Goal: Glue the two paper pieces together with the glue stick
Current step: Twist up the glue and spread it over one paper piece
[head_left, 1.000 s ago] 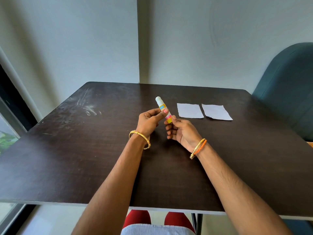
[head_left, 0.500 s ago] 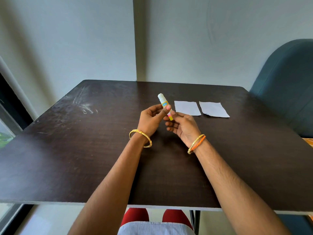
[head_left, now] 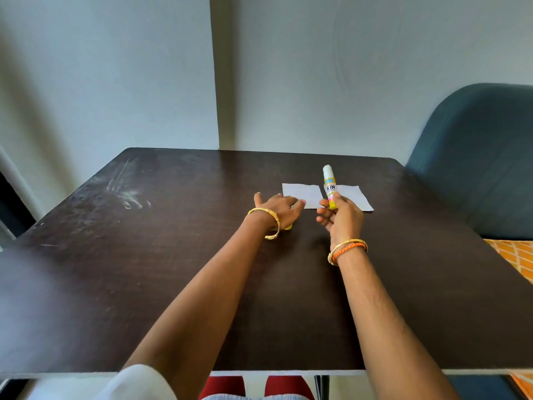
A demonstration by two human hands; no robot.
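Currently right hand (head_left: 341,216) pinches the glue stick (head_left: 330,187) by its lower end, stick upright, white tip up, raised over the table (head_left: 144,269) in front of the gap between the two papers. Left hand (head_left: 278,207) lies palm down, fingers straight, fingertips touching the near left corner of the left paper (head_left: 302,194). A small yellow bit (head_left: 288,226) shows under the left wrist; can't tell what it is. Right paper (head_left: 356,199) lies just beside the left one, narrow gap, both flat on the far right part of the table.

Surface: dark wood-grain top, pale near edge, whitish scuffs (head_left: 127,192) far left. Room: plain grey walls meeting at a corner behind the table, teal chair (head_left: 478,157) right, dark window frame at left edge, orange patterned cloth (head_left: 516,255) at right edge. Gold bangle (head_left: 268,223) on left wrist, gold and orange bands (head_left: 346,248) on right.
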